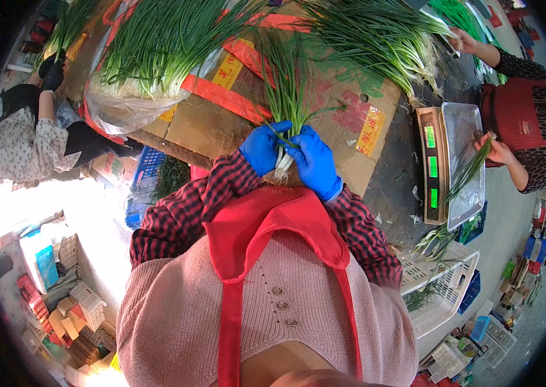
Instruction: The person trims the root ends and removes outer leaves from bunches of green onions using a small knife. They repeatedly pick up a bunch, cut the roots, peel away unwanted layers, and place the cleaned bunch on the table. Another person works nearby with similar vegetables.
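Both my hands wear blue gloves and meet around a small bunch of green onions (288, 104) in front of my chest. My left hand (264, 147) grips the bunch from the left, just above its white root ends. From the right, my right hand (315, 157) closes on the stalks at the same height, fingers pinching a green leaf that crosses them. The white bulbs and roots stick out below my fingers, and the leaves fan away from me over the flattened cardboard (336, 121). One leaf bends out to the right.
A large pile of green onions (157, 58) lies on plastic at the left, another pile (379, 43) at the far right. A digital scale (432, 164) with a metal tray (464, 164) stands right, a white crate (447, 295) below. Co-workers at both sides handle green onions.
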Tool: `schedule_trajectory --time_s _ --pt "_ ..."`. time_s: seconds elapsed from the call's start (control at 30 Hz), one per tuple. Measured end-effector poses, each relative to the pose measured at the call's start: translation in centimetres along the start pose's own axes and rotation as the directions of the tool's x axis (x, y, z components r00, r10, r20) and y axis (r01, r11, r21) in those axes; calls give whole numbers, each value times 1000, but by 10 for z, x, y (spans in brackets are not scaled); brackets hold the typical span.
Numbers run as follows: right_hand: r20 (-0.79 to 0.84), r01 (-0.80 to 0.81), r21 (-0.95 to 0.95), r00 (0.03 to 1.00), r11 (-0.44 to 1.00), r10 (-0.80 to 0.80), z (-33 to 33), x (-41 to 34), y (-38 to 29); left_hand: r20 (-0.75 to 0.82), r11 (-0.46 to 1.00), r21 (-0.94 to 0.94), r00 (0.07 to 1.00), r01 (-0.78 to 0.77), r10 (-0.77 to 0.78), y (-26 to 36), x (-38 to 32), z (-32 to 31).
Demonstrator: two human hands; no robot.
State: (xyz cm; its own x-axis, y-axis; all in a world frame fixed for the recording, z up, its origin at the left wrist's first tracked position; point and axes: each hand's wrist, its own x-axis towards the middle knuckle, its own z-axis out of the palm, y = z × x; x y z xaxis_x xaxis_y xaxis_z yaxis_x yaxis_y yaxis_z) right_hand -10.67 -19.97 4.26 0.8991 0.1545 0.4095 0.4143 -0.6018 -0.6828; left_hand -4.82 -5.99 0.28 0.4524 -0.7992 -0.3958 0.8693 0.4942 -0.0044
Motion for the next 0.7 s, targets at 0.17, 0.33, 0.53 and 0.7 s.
schedule_trajectory --time_s 0.17,0.33,0.53,0.7 --pt "35 0 71 999 998 -2 1 1 -6 -19 994 102 999 -36 38 1 0 7" --pt "405 -437 272 860 857 310 -25 -1 -18 9 958 157 971 -238 240 24 2 8" --pt "-89 38 556 996 830 15 -106 -8 -18 37 916 207 939 -343 343 47 0 24" --pt "-54 106 983 947 -149 316 -117 7 -5 130 741 493 881 -456 455 34 -10 39"
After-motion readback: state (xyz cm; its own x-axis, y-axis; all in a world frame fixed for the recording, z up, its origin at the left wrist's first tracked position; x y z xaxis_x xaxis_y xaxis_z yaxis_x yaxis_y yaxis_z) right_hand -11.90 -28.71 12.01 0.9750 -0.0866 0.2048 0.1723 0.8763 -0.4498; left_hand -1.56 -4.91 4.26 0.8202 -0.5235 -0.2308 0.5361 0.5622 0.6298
